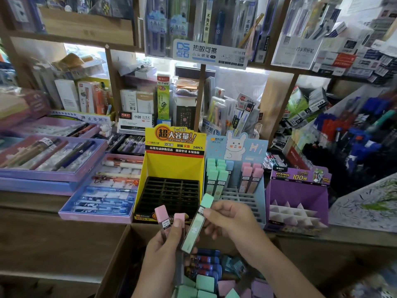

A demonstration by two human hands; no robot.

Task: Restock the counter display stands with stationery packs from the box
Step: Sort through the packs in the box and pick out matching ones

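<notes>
I log right hand (232, 220) pinching 1 green-capped lead case (196, 227), left hand (159, 252) gripping 2 pink-capped lead cases (162, 215), blue rabbit stand (236, 147) at 1 o'clock, cardboard box (119, 254) at 6 o'clock.

1. We face wooden shelving (86, 31) that spans the view ahead, with brown uprights (277, 110) dividing it into bays.
2. We see bright daylight (81, 50) glowing through gaps behind the shelves.
3. Below us runs a brown wooden counter (47, 241).

Tilted mint-capped pack (196, 224) before blue stand (255, 155); two pink-capped packs (162, 214) upright; more packs (205, 282) in box (116, 254).
</notes>
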